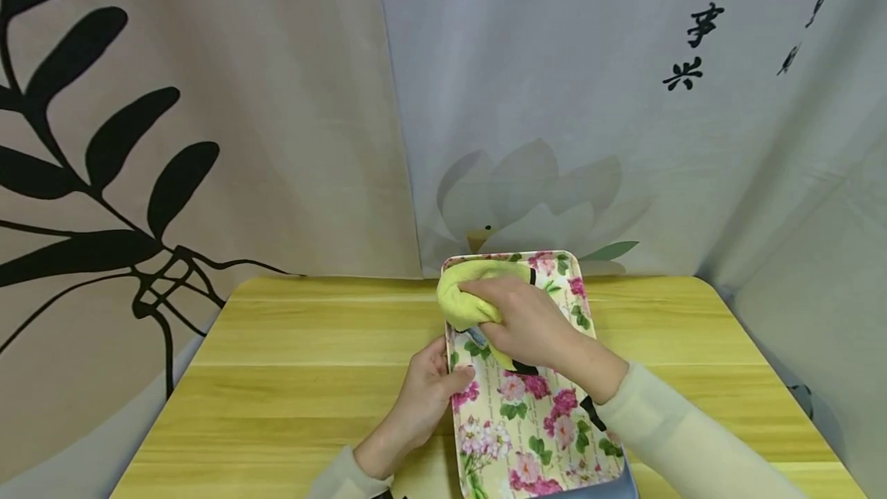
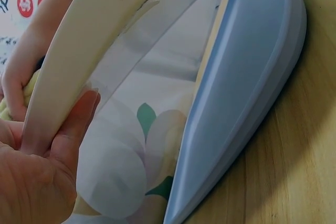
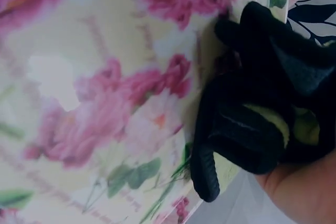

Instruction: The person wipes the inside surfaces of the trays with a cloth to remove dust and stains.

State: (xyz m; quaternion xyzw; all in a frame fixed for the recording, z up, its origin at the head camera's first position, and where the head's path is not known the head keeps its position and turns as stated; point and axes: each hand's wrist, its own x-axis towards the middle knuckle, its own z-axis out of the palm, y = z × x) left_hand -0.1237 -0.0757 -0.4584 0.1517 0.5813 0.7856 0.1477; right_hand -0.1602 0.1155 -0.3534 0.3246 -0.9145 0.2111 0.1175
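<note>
A flower-printed tray [image 1: 533, 437] with a pale rim is held tilted over the wooden table. My left hand [image 1: 430, 387] grips its left edge, thumb on the printed face. In the left wrist view, fingers lie against the tray's plain cream underside [image 2: 63, 51]. My right hand [image 1: 530, 322] holds a bunched yellow-green cloth [image 1: 456, 300] with black edging against the upper part of the printed face. Dark cloth edging [image 3: 241, 124] fills the right side of the right wrist view. Most right fingertips are hidden in the cloth.
Below the tray, a light blue tray-like piece [image 2: 241, 66] lies on the wooden table [image 1: 312, 376]; only its corner shows in the head view. Printed curtains [image 1: 277, 98] hang just behind the table's far edge.
</note>
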